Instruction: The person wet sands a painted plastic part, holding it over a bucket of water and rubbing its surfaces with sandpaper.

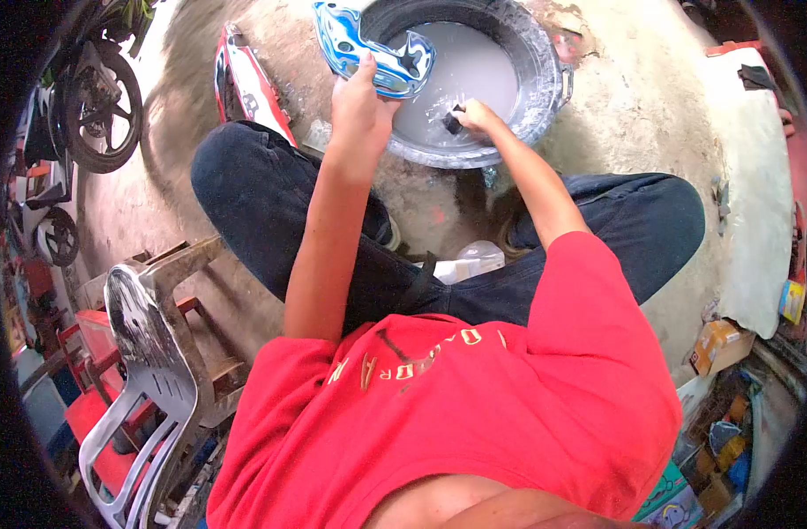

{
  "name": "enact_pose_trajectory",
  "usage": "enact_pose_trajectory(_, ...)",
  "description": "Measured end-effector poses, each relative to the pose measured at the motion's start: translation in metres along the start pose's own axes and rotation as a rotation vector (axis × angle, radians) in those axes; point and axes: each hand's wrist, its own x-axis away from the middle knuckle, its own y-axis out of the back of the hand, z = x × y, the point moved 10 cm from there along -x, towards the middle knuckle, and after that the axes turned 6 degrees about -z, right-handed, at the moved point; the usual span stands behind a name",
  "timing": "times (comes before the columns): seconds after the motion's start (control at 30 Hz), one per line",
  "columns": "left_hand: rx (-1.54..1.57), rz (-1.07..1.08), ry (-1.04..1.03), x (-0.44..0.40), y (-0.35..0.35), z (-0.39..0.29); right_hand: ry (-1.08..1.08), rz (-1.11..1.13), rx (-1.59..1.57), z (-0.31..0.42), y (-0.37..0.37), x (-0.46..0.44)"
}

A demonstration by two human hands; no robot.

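Note:
My left hand (364, 101) grips a curved motorcycle body panel (368, 55), glossy blue with white swirls, at its lower edge. The panel is held up at the left side of a large black tub (547, 66). Inside the tub is cloudy grey-white water (478, 66). My right hand (478, 118) reaches over the tub's near rim, fingers closed on a small black sheet (455, 120) at the water. What the sheet is made of is too small to tell.
A red and white panel (245, 84) lies on the concrete floor to the left. A grey plastic chair (156, 353) stands at lower left, with a motorcycle wheel (104, 106) beyond. On the right are a long pale slab (756, 203) and a cardboard box (719, 346).

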Motion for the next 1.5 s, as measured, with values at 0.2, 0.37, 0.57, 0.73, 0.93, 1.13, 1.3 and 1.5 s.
enact_pose_trajectory(0.2,0.012,-0.041,-0.003,0.011,-0.007,-0.001,0.006,-0.180,0.010,-0.008,0.009,0.017)
enact_pose_trajectory(0.37,0.030,0.014,0.019,0.005,-0.005,-0.001,0.001,-0.082,-0.024,-0.005,0.013,0.015)
enact_pose_trajectory(0.57,0.070,0.023,0.038,0.010,-0.008,-0.009,0.037,-0.388,-0.210,0.026,0.072,0.009)
enact_pose_trajectory(0.73,0.097,0.020,0.004,0.020,-0.021,-0.022,0.221,-0.543,-0.226,0.102,0.237,0.030)
enact_pose_trajectory(0.93,0.140,0.082,0.004,0.029,-0.040,-0.030,0.663,-0.655,0.050,0.210,0.320,0.136)
enact_pose_trajectory(1.13,0.188,0.181,0.034,0.039,-0.058,-0.033,1.045,-0.687,0.140,0.265,0.267,0.258)
enact_pose_trajectory(1.3,0.185,0.186,0.013,0.054,-0.063,-0.046,0.996,-0.700,0.047,0.244,0.293,0.234)
enact_pose_trajectory(1.5,0.179,0.300,0.004,0.056,-0.068,-0.042,1.030,-0.656,0.012,0.266,0.272,0.269)
